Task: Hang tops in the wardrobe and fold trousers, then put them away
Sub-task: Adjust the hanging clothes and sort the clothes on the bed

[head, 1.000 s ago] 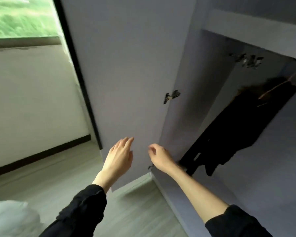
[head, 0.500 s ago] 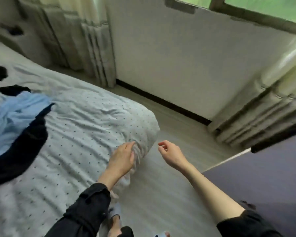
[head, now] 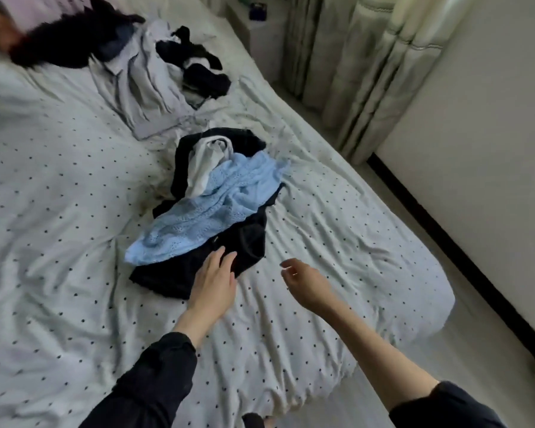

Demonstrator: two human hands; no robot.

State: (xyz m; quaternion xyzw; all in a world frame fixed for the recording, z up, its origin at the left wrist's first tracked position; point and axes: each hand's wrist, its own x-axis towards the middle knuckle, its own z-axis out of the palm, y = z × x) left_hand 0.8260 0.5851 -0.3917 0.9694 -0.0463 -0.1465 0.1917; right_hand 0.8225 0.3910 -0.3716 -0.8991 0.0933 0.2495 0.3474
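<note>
Now the left hand (head: 214, 281), fingers straight and holding nothing, is at the near edge of the dark garment (head: 229, 251) on the bed (head: 59, 211). The pile runs away from it, blue knit (head: 204, 211) on top. Right hand (head: 303, 282) hangs loosely curled, empty, farther right.

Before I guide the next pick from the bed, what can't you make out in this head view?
- Dark garment: top or trousers unclear; the light blue knit covers much of it.
- Left hand: over the garment's edge; contact unclear.
- Far pile: tangled, piece count unclear.
- Top-left corner: blurred and cut off by the frame edge.
- Small dark item on the bedside stand: too small to identify.
- Right hand: holds nothing.
</note>
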